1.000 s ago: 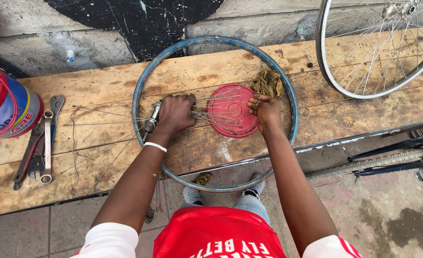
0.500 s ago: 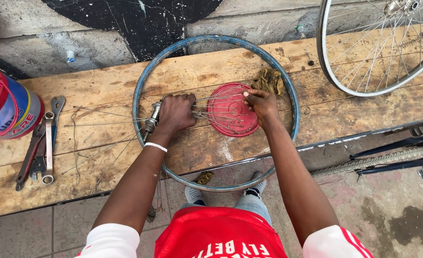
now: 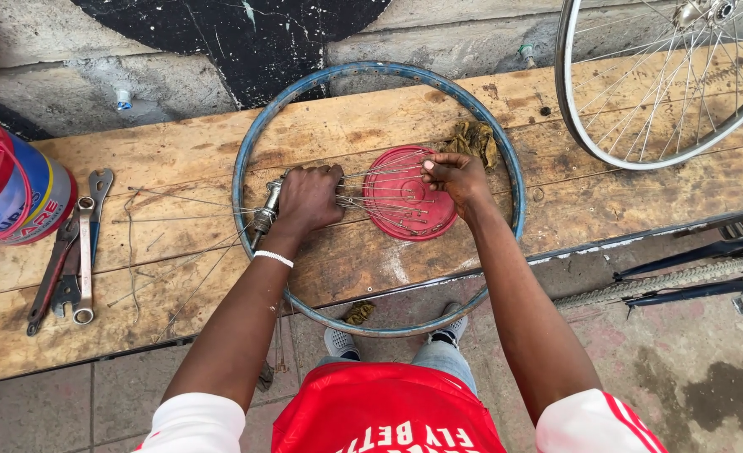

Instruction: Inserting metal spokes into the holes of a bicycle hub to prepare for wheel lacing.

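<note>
A blue bicycle rim point(image 3: 506, 159) lies flat on a wooden bench point(image 3: 179, 159). My left hand point(image 3: 309, 197) is closed around a metal wheel hub point(image 3: 266, 211) inside the rim, with thin spokes fanning out from it. My right hand point(image 3: 455, 174) pinches a spoke above a red round lid point(image 3: 409, 210) that holds several loose spokes. A brownish rag point(image 3: 474, 137) lies just beyond my right hand.
Wrenches point(image 3: 74, 252) and loose spokes point(image 3: 149, 220) lie at the bench's left, beside a red and blue can point(image 3: 11, 189). A spoked wheel point(image 3: 665, 84) rests at the right. A bicycle frame with a pedal point(image 3: 724, 281) lies on the ground.
My right hand has moved left and up over the red lid and now pinches a spoke. My left hand stays on the hub.
</note>
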